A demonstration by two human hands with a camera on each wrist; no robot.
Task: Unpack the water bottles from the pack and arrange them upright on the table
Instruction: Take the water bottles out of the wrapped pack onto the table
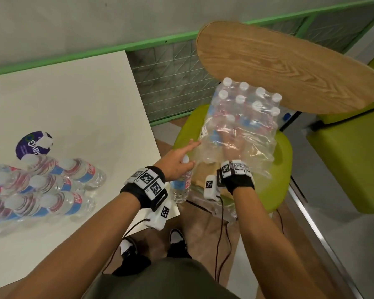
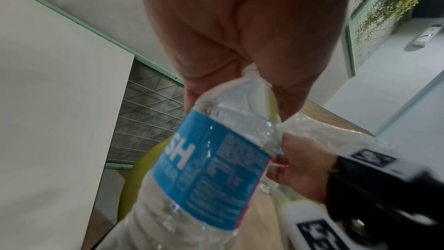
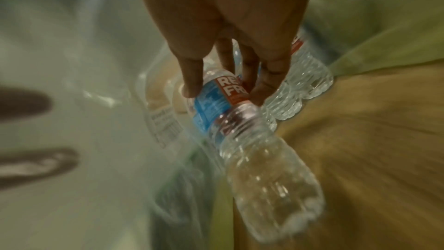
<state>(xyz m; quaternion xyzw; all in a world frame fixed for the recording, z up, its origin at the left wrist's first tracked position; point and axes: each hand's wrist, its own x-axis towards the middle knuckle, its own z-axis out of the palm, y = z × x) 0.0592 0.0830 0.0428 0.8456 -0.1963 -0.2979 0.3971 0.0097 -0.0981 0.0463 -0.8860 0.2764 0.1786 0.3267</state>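
A shrink-wrapped pack of water bottles [image 1: 246, 113] stands on a wooden seat over a green chair [image 1: 283, 169]; its near end is torn open. My left hand [image 1: 183, 164] grips one clear bottle with a blue label [image 1: 180, 186] [image 2: 211, 159] by the neck, hanging beside the pack, index finger stretched toward the wrap. My right hand [image 1: 231, 143] is inside the loose plastic and pinches a second bottle [image 3: 240, 121] around its red-and-blue label. Several unpacked bottles [image 1: 41, 186] stand clustered on the white table [image 1: 73, 100] at the left.
A large oval wooden board [image 1: 279, 67] overhangs the far side of the pack. A green bench [image 1: 354, 158] stands to the right. A purple sticker [image 1: 34, 145] lies on the table behind the bottles. Cables hang from both wrists.
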